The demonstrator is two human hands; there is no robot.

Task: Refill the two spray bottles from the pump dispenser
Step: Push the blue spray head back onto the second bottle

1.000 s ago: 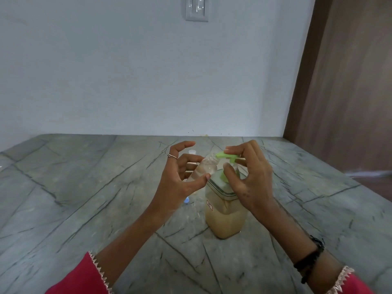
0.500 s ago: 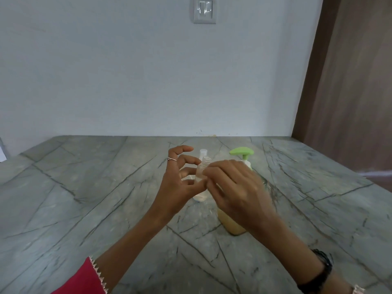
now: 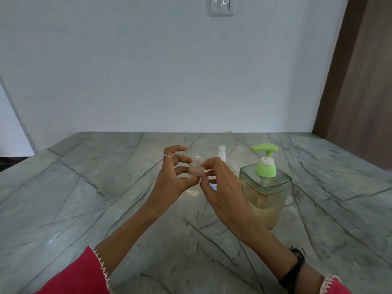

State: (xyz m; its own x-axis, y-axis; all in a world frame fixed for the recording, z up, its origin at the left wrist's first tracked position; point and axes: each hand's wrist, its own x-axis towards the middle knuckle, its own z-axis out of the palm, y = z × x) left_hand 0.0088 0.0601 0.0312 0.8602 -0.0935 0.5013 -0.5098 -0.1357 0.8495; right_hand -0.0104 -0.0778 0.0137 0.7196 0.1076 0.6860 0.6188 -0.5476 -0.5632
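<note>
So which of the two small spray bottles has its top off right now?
The clear bottle held between both hands, its bare threaded neck showing. The other bottle, standing behind on the counter, has its white top on.

left: bare countertop (image 3: pixel 84 187) | right: pump dispenser (image 3: pixel 266 187) blocks | behind hands: white spray bottle (image 3: pixel 221 152)

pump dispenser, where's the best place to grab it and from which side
Grip the pump dispenser round its square glass body from its right side, which looks open. It stands upright; the green pump head is narrow and would probably sink if gripped. The right hand crowds its left side.
</note>
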